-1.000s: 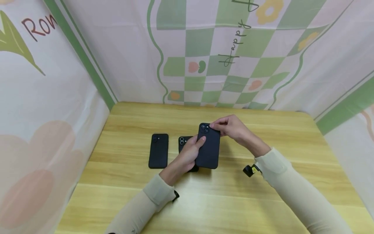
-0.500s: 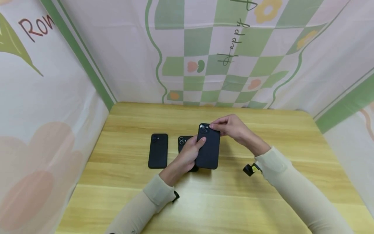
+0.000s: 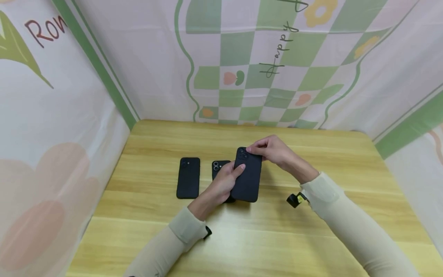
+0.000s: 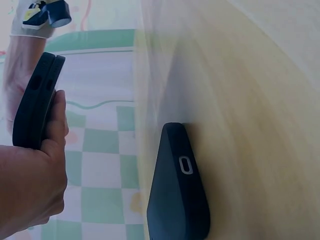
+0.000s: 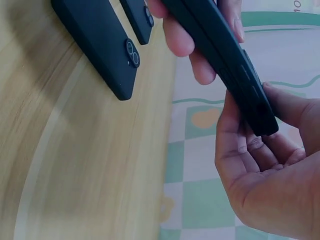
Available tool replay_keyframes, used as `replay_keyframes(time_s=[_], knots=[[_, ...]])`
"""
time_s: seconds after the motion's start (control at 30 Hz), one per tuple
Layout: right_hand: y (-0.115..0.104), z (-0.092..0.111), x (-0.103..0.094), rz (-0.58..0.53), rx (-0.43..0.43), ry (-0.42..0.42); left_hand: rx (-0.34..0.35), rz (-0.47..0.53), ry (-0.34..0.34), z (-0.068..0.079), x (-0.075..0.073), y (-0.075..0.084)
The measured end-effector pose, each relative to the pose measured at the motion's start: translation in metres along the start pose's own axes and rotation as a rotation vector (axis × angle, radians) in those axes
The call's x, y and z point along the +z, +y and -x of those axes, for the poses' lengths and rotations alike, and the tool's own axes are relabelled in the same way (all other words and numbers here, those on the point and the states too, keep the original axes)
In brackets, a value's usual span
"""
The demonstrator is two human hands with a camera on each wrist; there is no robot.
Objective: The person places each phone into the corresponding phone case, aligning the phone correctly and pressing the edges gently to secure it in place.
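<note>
In the head view, my left hand (image 3: 223, 182) holds a black phone in a black case (image 3: 247, 182) above the table, its thumb across the back. Camera lenses show at its upper left corner. My right hand (image 3: 275, 154) pinches the upper right corner, thumb on the back and fingers behind. Edge-on in the left wrist view, the held phone and case (image 4: 32, 105) appear as two dark layers pressed together. The right wrist view shows the right thumb on one face and curled fingers (image 5: 230, 135) at the other.
Two more black phones lie back up on the wooden table (image 3: 263, 238). One phone (image 3: 188, 179) is at the left; the other phone (image 3: 216, 168) is partly covered by the left hand. A patterned cloth (image 3: 238, 50) hangs behind the table.
The held phone has tilted slightly, its lower edge a little closer to the table's front. A glint on its lens has gone. Both hands stay in nearly the same place.
</note>
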State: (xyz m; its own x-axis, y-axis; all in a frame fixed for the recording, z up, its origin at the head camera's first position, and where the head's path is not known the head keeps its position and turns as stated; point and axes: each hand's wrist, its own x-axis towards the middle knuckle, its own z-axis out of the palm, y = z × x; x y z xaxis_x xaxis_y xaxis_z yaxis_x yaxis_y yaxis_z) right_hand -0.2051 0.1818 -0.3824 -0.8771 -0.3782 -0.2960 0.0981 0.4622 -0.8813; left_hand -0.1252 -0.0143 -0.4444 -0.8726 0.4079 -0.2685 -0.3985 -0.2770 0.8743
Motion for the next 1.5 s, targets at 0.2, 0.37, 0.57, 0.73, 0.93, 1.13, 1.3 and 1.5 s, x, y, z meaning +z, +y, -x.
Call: replay_keyframes(time_s=[0.2, 0.37, 0.57, 0.73, 0.93, 1.13, 1.3, 1.5], knots=[[0.000, 0.002, 0.000, 0.015, -0.010, 0.017, 0.000, 0.005, -0.026, 0.000, 0.000, 0.000], [0.001, 0.004, 0.000, -0.009, -0.011, 0.018, -0.012, 0.011, -0.014, 0.000, 0.002, 0.000], [0.002, 0.004, -0.005, -0.061, 0.030, 0.024, 0.010, 0.006, -0.002, 0.002, 0.003, 0.000], [0.005, 0.005, -0.012, -0.101, 0.047, 0.006, 0.020, -0.012, 0.014, 0.001, 0.001, 0.001], [0.011, 0.007, -0.014, -0.163, 0.062, 0.008, 0.031, -0.018, 0.019, 0.001, 0.001, 0.001], [0.015, 0.009, -0.012, -0.167, 0.041, 0.037, 0.028, -0.019, 0.023, 0.001, 0.002, 0.001], [0.016, 0.010, -0.010, -0.176, 0.008, 0.048, 0.030, -0.013, 0.012, 0.002, 0.003, 0.002], [0.018, 0.009, -0.011, -0.159, -0.014, 0.045, 0.028, -0.018, -0.013, 0.002, 0.003, 0.002]])
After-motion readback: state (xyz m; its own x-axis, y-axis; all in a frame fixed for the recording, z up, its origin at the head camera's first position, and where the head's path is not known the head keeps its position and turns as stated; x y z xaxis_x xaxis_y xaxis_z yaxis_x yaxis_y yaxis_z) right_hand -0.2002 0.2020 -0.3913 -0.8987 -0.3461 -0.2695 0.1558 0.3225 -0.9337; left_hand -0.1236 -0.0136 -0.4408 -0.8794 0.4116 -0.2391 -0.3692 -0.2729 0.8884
